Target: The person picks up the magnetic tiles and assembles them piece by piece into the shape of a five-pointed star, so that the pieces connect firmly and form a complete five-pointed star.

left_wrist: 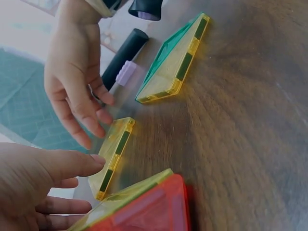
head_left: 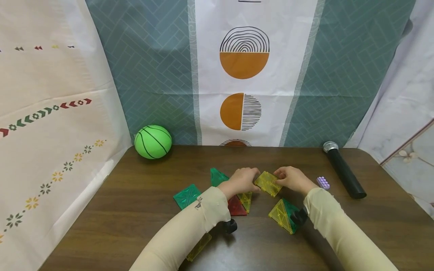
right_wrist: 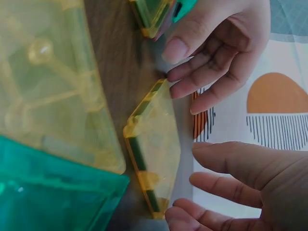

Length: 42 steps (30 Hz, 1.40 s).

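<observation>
A yellow see-through magnetic tile (head_left: 267, 183) lies on the table between the two hands. The left hand (head_left: 240, 181) is at its left edge, thumb extended and fingers loosely bent in the left wrist view. At the tile's right edge is the right hand (head_left: 294, 179), its fingers relaxed and apart in the right wrist view. Neither hand grips the tile (right_wrist: 155, 154); whether fingertips touch it I cannot tell. Just below the left hand, a red triangular tile (head_left: 236, 206) meets a yellow triangle (head_left: 245, 200). A yellow triangle (head_left: 280, 216) and a green triangle (head_left: 290, 211) sit side by side near the right wrist.
Green tiles (head_left: 187, 196) lie left of the left hand, another green triangle (head_left: 217, 176) behind it. A yellow tile (head_left: 198, 247) is partly under the left forearm. A green ball (head_left: 153, 142) stands back left; a purple toy brick (head_left: 323, 183) and a microphone (head_left: 346, 173) lie right.
</observation>
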Motion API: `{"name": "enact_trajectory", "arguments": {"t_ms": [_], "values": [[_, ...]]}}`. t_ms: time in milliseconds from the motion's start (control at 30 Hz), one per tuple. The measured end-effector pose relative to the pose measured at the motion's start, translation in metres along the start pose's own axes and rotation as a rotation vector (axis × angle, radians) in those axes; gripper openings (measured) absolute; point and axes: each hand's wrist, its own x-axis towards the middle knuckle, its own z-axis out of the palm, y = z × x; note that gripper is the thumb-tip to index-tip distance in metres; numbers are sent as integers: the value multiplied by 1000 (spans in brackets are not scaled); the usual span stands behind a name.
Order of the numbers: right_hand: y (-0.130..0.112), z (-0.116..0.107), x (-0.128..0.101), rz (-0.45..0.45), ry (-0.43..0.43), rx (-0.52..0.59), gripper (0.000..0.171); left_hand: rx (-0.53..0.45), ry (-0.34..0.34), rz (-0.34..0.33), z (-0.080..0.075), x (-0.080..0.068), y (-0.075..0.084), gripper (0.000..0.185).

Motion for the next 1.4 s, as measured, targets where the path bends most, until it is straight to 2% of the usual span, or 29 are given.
{"name": "enact_trajectory", "arguments": {"t_ms": [200, 400, 600, 767, 833, 1233, 1400], "values": [[4, 2, -4, 51, -19, 31, 41, -3, -6, 4, 0, 0, 4, 56], [4, 6, -4, 49, -9, 25, 38, -86, -12, -10, 2, 0, 8, 54], [5, 8, -3, 44, 11, 9, 37, -273, 20, -60, 3, 0, 8, 47], [8, 11, -4, 61, 12, 60, 38, -458, 70, -109, 2, -1, 10, 39], [10, 13, -5, 66, 17, 90, 38, -495, 85, -123, 1, -1, 10, 38], [15, 20, -6, 100, 88, 241, 26, -616, 188, -194, 1, 0, 16, 29], [18, 23, -5, 89, 110, 290, 22, -608, 203, -195, 2, 1, 14, 29]]}}
